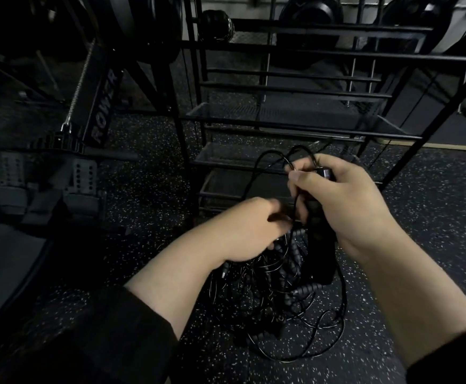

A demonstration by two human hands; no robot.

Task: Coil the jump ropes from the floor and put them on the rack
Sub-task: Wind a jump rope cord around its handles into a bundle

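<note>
A tangle of black jump ropes lies on the speckled floor, thin cords mixed with beaded ones. My right hand grips black rope handles upright, thumb pressing a thin cord that loops up above the fist. My left hand is just left of it, fingers curled round a cord strand below that loop; its fingertips are blurred. The black metal rack with mesh shelves stands right behind both hands.
A rowing machine with grey footplates sits to the left. Black weight plates hang at the top behind the rack. Speckled rubber floor spreads to the right and near me.
</note>
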